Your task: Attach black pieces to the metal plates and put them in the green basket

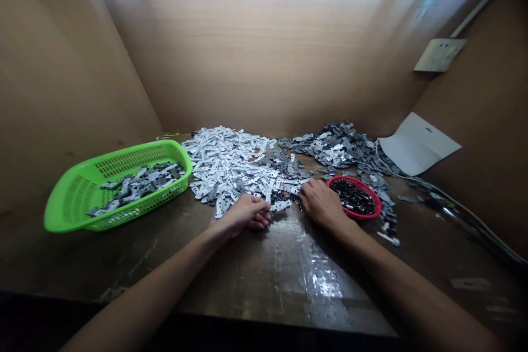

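Between the thumb and fingers of my left hand (251, 212) is a small flat metal plate (281, 206) with holes, held just above the table by one end. My right hand (319, 199) reaches down to the near edge of the heap, beside small dark parts (300, 204). Its fingertips point away from me and are partly hidden, so I cannot tell whether they grip a part. Right of that hand stands a red round basket (377, 206) full of small shiny black pieces (352, 196). Behind the left hand spreads a pile of light metal plates (226, 162).
A green plastic basket (61, 206) with assembled-looking metal parts (140, 184) stands at the left. Darker metal plates (342, 146) are heaped at the back right. A white card (416, 146) and a cable (454, 206) lie at the right. Wooden panels (268, 55) enclose the table (247, 275).
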Action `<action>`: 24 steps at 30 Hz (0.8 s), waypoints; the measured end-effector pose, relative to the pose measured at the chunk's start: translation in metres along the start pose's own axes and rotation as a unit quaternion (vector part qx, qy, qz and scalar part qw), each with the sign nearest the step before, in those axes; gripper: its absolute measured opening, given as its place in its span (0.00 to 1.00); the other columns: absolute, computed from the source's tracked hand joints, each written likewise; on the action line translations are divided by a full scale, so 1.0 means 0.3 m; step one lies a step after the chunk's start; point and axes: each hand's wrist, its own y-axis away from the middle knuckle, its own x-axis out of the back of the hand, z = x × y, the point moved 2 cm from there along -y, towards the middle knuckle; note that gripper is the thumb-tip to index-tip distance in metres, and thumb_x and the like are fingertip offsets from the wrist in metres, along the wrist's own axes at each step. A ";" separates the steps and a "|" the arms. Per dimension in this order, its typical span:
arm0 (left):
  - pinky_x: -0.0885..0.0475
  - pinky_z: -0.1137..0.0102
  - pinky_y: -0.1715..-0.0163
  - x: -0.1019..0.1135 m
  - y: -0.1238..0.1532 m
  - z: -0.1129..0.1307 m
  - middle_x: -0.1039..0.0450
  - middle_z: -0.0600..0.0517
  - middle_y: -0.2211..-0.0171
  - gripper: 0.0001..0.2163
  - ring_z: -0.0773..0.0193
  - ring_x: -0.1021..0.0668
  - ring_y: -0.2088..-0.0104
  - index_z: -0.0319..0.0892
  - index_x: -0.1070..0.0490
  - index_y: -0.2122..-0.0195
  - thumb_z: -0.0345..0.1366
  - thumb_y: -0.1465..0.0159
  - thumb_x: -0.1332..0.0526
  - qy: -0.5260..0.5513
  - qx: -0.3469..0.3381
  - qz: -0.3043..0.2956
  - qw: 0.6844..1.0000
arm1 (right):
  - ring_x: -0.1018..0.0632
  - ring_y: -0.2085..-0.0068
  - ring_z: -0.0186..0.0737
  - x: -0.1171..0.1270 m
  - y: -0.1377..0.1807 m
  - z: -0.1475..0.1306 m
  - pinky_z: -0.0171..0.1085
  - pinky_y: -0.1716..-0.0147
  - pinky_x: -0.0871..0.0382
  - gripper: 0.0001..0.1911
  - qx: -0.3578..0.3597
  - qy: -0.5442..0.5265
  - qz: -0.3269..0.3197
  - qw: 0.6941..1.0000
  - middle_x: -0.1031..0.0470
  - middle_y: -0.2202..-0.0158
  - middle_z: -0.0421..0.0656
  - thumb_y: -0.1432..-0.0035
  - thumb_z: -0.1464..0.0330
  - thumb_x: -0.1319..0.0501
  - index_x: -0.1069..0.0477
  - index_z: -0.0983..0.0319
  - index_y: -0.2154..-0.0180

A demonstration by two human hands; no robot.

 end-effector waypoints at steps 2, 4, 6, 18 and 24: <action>0.33 0.78 0.80 0.001 0.000 0.001 0.28 0.44 0.72 0.12 0.70 0.27 0.78 0.33 0.34 0.70 0.40 0.47 0.38 -0.003 -0.002 0.003 1.000 | 0.36 0.59 0.37 0.002 -0.006 0.005 0.33 0.65 0.47 0.11 -0.004 -0.042 0.021 0.999 0.34 0.61 0.44 0.41 0.63 0.51 0.36 0.60 0.61; 0.32 0.78 0.80 0.003 -0.001 0.002 0.28 0.45 0.72 0.12 0.70 0.27 0.78 0.33 0.33 0.70 0.40 0.47 0.38 -0.007 -0.005 0.006 1.000 | 0.35 0.59 0.35 0.013 -0.013 0.011 0.32 0.63 0.44 0.10 -0.010 -0.117 0.042 0.992 0.33 0.61 0.43 0.41 0.63 0.50 0.37 0.60 0.60; 0.32 0.77 0.80 0.003 -0.001 0.004 0.28 0.45 0.72 0.13 0.70 0.27 0.78 0.33 0.33 0.70 0.40 0.47 0.38 -0.012 -0.007 0.007 1.000 | 0.34 0.61 0.32 0.031 -0.019 0.017 0.31 0.62 0.42 0.10 -0.015 -0.218 0.056 0.974 0.32 0.62 0.42 0.42 0.64 0.49 0.36 0.61 0.60; 0.32 0.78 0.80 0.002 -0.002 -0.004 0.28 0.46 0.72 0.13 0.70 0.26 0.78 0.34 0.33 0.70 0.41 0.46 0.39 -0.030 -0.016 -0.004 0.999 | 0.33 0.73 0.26 0.102 -0.016 -0.016 0.27 0.73 0.37 0.23 -0.092 -0.632 -0.064 0.767 0.32 0.73 0.43 0.53 0.55 0.38 0.33 0.68 0.63; 0.32 0.77 0.79 -0.001 0.003 -0.001 0.28 0.46 0.72 0.14 0.70 0.26 0.78 0.34 0.33 0.70 0.43 0.46 0.39 -0.041 -0.016 -0.011 0.999 | 0.32 0.74 0.26 0.062 -0.003 -0.051 0.27 0.73 0.36 0.21 -0.070 -0.599 -0.111 0.790 0.32 0.74 0.43 0.51 0.56 0.40 0.30 0.68 0.65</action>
